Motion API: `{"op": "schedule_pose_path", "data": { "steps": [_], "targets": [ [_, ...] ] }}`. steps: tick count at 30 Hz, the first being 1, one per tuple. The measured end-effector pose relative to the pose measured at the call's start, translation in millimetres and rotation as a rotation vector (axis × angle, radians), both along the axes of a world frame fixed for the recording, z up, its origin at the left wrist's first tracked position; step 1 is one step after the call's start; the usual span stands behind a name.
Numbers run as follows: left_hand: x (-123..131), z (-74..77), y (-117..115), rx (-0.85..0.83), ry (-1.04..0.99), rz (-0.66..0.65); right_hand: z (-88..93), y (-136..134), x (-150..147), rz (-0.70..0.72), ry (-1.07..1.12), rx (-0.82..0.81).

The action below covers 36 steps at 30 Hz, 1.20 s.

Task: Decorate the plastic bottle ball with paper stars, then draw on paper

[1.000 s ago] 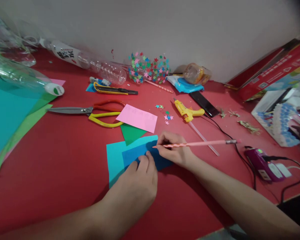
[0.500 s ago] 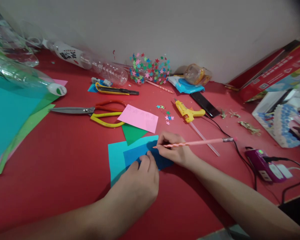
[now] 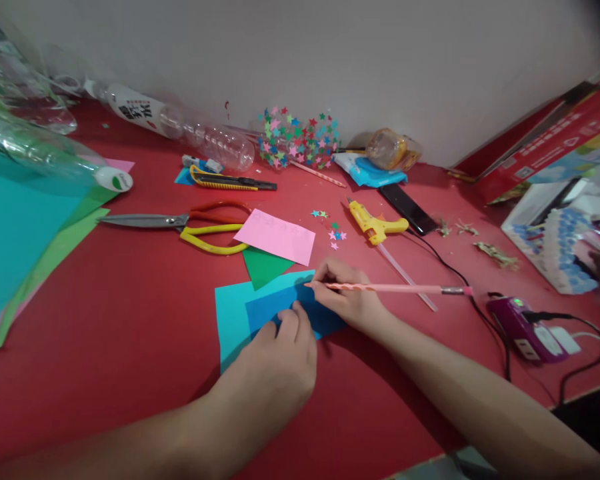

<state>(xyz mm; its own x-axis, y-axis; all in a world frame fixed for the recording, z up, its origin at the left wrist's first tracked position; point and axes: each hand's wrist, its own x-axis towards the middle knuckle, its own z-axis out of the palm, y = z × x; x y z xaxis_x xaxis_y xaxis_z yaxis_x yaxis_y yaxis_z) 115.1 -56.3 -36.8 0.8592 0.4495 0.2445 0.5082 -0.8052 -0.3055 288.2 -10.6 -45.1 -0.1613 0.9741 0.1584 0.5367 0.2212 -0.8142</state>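
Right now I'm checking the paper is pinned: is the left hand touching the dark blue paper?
Touching. The head view shows the left hand with fingertips pressed flat on the dark blue paper, no gap visible.

Pink striped pencil (image 3: 380,288), blue paper (image 3: 280,308), red table (image 3: 130,313)

— What do we see of our own arms?
— Our bare left hand (image 3: 275,373) and bare right hand (image 3: 347,297), both forearms uncovered: no sleeves, rings, watch or gloves showing.
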Motion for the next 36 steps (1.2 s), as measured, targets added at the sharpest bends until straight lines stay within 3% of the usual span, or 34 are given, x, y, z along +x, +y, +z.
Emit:
{"op": "schedule_pose_path", "data": {
  "steps": [15, 28, 36],
  "targets": [
    [-1, -1.4, 1, -0.025, -0.001, -0.019, -10.1, 0, 5, 0.022, -0.046, 0.009],
    [-2, -0.9, 1, -0.036, 0.015, -0.026, 0.1, -1, 3, 0.04, -0.089, -0.03],
    [-1, -1.0, -1, -0.017, -0.012, -0.018, -2.6, -2, 3, 0.054, -0.053, -0.02]
  ]
}}
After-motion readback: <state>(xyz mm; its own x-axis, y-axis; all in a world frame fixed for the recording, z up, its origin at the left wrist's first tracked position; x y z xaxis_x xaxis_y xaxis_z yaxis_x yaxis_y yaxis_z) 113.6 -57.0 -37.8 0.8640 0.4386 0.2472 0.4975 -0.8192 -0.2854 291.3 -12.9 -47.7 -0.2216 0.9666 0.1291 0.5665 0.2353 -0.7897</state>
